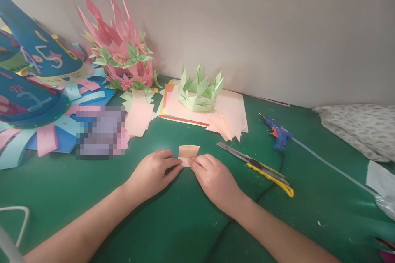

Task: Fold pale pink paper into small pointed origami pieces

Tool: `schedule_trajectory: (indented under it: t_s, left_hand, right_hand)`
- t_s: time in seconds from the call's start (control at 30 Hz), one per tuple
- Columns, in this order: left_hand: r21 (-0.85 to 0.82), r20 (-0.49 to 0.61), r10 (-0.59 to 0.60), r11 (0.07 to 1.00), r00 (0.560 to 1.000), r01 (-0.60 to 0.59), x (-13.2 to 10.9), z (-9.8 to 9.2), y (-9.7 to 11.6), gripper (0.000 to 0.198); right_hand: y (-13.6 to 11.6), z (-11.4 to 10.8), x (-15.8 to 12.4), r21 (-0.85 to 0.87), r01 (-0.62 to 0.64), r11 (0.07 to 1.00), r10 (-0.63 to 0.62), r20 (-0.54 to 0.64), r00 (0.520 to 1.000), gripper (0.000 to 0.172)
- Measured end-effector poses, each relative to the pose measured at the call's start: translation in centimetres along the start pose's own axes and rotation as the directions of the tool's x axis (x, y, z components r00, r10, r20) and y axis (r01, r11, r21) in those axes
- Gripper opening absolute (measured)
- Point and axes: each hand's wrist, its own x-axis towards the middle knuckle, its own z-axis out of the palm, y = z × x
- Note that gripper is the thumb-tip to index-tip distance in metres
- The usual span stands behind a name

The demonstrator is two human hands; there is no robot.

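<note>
The left hand (156,170) and right hand (217,178), at eight and four o'clock, pinch the lower sides of a small, folded, peach-coloured paper piece (189,151) on the green desk (166,222). A pale-green folded-paper crown (199,98) stands at twelve o'clock.

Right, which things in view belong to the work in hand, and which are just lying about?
In use, or probably related:
small peach paper, held by the left hand and right hand
pale paper sheets

Apparently just lying about:
yellow cutter
blue glue gun
blue cone hats
patterned cloth
</note>
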Motion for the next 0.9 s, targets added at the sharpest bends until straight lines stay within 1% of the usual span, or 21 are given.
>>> schedule_trajectory:
  t_s: [0.1, 0.3, 0.57, 0.73, 0.9]
  left_hand:
    - [0.031, 0.009, -0.032, 0.999, 0.999, 0.031, 0.0, 0.1, 0.1, 0.028]
    - [0.13, 0.006, -0.002, 0.992, 1.0, 0.001, 0.1, 0.1, 0.6, 0.03]
    - [0.041, 0.037, -0.08, 0.996, 0.996, 0.078, 0.4, -0.2, 1.1, 0.029]
    - [0.023, 0.051, -0.108, 0.994, 0.993, 0.107, 0.5, -0.3, 1.2, 0.024]
    - [-0.016, 0.054, -0.106, 0.994, 0.993, 0.107, 0.4, -0.2, 1.0, 0.019]
  right_hand:
    - [0.0, 0.1, 0.0, -0.015, 0.009, 1.0, -0.009, 0.003, 1.0, 0.023]
    - [-0.1, -0.1, -0.1, -0.03, 0.016, 0.999, -0.015, 0.019, 1.0, 0.026]
    - [-0.6, -0.6, -0.5, -0.096, 0.048, 0.994, -0.046, 0.022, 0.999, 0.034]
    - [-0.9, -1.0, -0.2, -0.074, 0.018, 0.997, -0.014, 0.05, 0.999, 0.029]
    - [-0.9, -1.7, -0.4, -0.031, -0.01, 0.999, 0.014, 0.124, 0.992, 0.028]
